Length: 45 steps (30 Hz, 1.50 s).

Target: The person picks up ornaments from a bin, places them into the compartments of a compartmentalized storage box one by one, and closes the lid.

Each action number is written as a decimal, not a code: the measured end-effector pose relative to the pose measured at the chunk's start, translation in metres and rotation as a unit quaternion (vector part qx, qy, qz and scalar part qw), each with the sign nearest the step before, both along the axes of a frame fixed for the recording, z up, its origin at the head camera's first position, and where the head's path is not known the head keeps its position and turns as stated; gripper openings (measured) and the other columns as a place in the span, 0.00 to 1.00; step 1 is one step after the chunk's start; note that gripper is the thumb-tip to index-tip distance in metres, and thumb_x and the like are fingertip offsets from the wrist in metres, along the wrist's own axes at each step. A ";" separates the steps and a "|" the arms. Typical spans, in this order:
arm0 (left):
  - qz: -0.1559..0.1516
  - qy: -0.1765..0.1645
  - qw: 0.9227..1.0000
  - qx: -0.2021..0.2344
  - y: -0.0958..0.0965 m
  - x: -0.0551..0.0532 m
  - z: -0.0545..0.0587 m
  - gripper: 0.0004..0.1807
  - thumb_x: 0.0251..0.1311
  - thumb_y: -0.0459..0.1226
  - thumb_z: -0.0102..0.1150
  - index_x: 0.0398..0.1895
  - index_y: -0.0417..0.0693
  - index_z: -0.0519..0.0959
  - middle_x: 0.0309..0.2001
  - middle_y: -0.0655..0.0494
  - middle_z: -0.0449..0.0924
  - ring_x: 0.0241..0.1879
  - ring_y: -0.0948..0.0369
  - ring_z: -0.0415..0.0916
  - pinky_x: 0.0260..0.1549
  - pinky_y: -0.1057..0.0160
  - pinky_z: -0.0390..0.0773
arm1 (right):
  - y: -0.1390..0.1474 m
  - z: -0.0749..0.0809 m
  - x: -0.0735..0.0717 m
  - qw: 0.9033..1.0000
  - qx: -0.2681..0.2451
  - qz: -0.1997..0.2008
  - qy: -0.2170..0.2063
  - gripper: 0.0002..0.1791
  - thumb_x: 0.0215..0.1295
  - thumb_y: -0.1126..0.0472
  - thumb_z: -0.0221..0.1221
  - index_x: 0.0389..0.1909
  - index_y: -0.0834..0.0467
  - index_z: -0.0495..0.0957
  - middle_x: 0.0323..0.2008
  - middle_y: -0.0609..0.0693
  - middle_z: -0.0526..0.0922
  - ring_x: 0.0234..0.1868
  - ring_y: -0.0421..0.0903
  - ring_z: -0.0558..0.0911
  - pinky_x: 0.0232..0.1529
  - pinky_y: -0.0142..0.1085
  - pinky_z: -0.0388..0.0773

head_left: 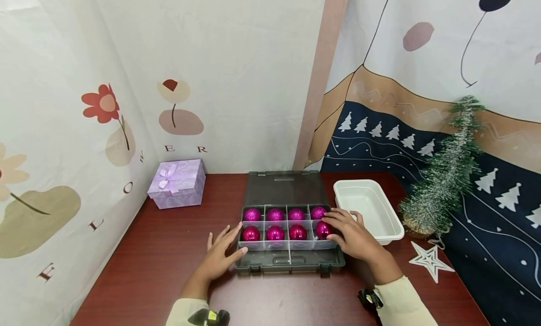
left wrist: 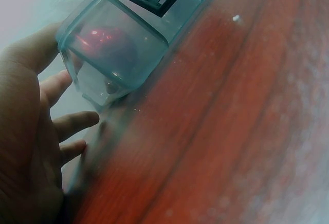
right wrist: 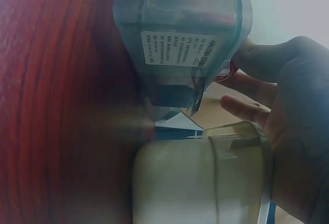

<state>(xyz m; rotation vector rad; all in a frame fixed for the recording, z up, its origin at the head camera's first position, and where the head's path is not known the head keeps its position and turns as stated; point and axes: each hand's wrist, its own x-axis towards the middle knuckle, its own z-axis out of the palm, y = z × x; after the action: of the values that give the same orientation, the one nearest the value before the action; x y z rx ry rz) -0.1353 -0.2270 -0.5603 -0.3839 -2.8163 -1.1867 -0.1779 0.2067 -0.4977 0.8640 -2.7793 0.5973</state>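
A clear compartment box [head_left: 289, 259] with a dark, see-through lid [head_left: 285, 190] folded back stands on the table. Its compartments hold two rows of magenta Christmas baubles, glittery behind and shiny in front. Around the shiny bauble [head_left: 323, 229] at the front row's right end, my right hand [head_left: 351, 233] curls thumb and fingers. In the right wrist view, a bit of red shows by its fingertips at the box's rim. My left hand [head_left: 220, 256] spreads its fingers along the box's left side, thumb near the front left corner; in the left wrist view its fingers lie beside the clear wall.
A white plastic tub [head_left: 367, 201] stands just right of the box, close to my right hand. Further right are a small frosted Christmas tree [head_left: 444, 180] and a white star [head_left: 431, 261]. A lilac gift box [head_left: 179, 187] with a bow sits at the back left.
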 end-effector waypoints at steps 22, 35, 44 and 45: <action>0.002 0.032 0.999 -0.003 0.001 -0.002 0.002 0.43 0.71 0.53 0.67 0.86 0.57 0.65 0.82 0.44 0.69 0.83 0.31 0.59 0.74 0.13 0.33 | 0.003 0.003 0.001 1.000 -0.013 0.007 -0.009 0.27 0.71 0.57 0.71 0.69 0.58 0.83 0.73 0.58 0.80 0.80 0.65 0.69 0.71 0.73 0.56; -0.020 0.065 0.998 0.006 0.003 -0.019 0.020 0.42 0.72 0.49 0.67 0.86 0.49 0.65 0.83 0.39 0.67 0.81 0.31 0.63 0.72 0.13 0.53 | -0.008 0.011 0.001 0.996 -0.088 0.013 -0.021 0.32 0.69 0.56 0.73 0.71 0.63 0.80 0.73 0.62 0.78 0.77 0.66 0.72 0.76 0.70 0.65; -0.017 0.091 0.995 0.036 0.006 -0.037 0.017 0.39 0.73 0.45 0.67 0.83 0.43 0.68 0.80 0.36 0.70 0.79 0.33 0.67 0.75 0.21 0.61 | -0.037 0.006 -0.001 0.981 -0.163 -0.036 -0.102 0.40 0.73 0.47 0.70 0.80 0.59 0.70 0.81 0.63 0.66 0.79 0.69 0.71 0.74 0.71 0.72; -0.015 0.089 0.995 0.040 0.006 -0.039 0.016 0.39 0.73 0.46 0.67 0.83 0.43 0.68 0.80 0.36 0.70 0.79 0.33 0.67 0.75 0.20 0.60 | -0.039 0.005 -0.002 0.978 -0.169 -0.045 -0.113 0.42 0.73 0.46 0.70 0.81 0.58 0.69 0.82 0.64 0.64 0.80 0.70 0.69 0.74 0.73 0.70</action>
<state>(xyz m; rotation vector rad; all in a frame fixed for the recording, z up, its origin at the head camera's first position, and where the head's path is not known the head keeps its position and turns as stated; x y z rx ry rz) -0.1747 -0.2212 -0.5440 -0.5021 -2.6134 -1.2011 -0.1799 0.1677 -0.4926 0.6279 -2.7652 1.1749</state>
